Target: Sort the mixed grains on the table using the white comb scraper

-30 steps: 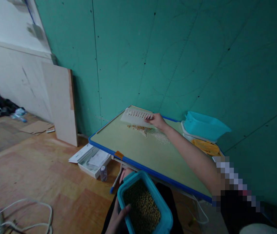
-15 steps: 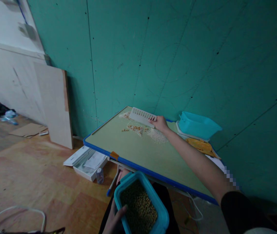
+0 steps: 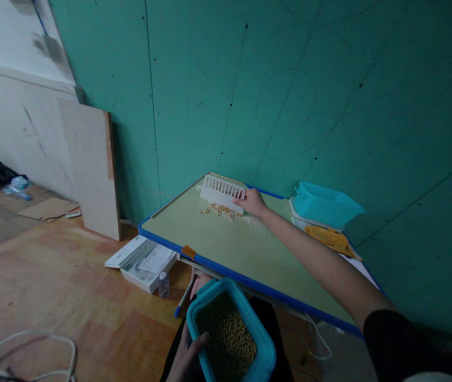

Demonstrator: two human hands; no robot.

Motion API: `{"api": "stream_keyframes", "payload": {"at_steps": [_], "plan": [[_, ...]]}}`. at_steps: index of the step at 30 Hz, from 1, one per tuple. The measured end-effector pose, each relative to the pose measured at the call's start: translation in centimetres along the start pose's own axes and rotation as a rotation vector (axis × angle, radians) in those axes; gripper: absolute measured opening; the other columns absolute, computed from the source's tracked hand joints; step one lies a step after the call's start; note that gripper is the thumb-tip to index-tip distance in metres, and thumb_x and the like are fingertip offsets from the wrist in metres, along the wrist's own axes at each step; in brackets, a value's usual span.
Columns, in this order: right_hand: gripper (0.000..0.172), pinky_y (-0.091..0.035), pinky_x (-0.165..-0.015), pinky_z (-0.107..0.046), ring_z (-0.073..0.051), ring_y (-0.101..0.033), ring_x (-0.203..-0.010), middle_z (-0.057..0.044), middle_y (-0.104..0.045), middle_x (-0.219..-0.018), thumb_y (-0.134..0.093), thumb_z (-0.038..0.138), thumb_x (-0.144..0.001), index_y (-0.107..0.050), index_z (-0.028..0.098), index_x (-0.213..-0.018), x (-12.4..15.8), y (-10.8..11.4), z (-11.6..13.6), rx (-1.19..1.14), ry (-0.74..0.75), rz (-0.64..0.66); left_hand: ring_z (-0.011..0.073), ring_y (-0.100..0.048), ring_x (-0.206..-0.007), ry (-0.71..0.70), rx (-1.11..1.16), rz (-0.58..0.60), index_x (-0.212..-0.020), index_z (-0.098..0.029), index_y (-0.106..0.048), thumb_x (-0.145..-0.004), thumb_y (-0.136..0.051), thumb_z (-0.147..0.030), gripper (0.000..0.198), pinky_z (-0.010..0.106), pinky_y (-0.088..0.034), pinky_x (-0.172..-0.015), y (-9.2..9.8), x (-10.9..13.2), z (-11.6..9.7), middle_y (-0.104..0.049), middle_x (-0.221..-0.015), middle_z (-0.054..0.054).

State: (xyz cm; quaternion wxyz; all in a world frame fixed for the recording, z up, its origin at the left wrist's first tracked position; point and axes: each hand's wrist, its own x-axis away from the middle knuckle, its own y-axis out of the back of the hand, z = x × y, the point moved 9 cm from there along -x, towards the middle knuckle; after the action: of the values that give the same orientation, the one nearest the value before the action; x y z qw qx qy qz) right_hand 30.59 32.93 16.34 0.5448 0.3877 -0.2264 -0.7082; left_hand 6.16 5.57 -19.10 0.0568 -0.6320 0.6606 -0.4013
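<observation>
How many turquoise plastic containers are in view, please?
2: the near container, held by the left hand, and the far container, at the right side of the table. No others show.

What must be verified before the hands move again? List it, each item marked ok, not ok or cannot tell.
1. White slotted plate held: ok; the right grip has its right end.
2. Blue container held: ok; the left grip is on its side, thumb at the rim.
3. Container contents inside the walls: ok.
4. Table free of loose pieces: not ok; yellow kernels and white grains lie scattered.
5. Plate's lower edge flush with the table: cannot tell.
6. Right forearm not touching the yellow cloth: cannot tell.
</observation>
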Motion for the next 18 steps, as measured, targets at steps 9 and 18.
{"api": "stream_keyframes", "payload": {"at_steps": [9,18], "plan": [[0.011,-0.062,-0.081,-0.035,-0.029,-0.082,-0.091,-0.011,-0.087,-0.096,-0.081,0.017,-0.085,-0.086,0.014,-0.093,2.4,3.4,-0.2,0.021,-0.053,-0.133,0.0491,-0.063,-0.143,0.001,0.005,0.029,-0.168,-0.029,-0.045,-0.067,-0.098,-0.056,0.117,0.06,-0.049,-0.122,0.0,0.0,-0.3,-0.081,-0.135,0.016],[0.016,-0.058,-0.078,-0.031,-0.03,-0.082,-0.094,-0.015,-0.087,-0.098,-0.074,0.024,-0.089,-0.087,0.016,-0.094,8.5,5.5,-0.8,0.171,-0.161,-0.23,0.0511,-0.072,-0.13,0.002,0.0,-0.014,-0.166,-0.03,-0.047,-0.06,-0.102,-0.054,0.123,0.064,-0.055,-0.114,-0.4,0.1,-0.6,-0.086,-0.116,0.013]]}}
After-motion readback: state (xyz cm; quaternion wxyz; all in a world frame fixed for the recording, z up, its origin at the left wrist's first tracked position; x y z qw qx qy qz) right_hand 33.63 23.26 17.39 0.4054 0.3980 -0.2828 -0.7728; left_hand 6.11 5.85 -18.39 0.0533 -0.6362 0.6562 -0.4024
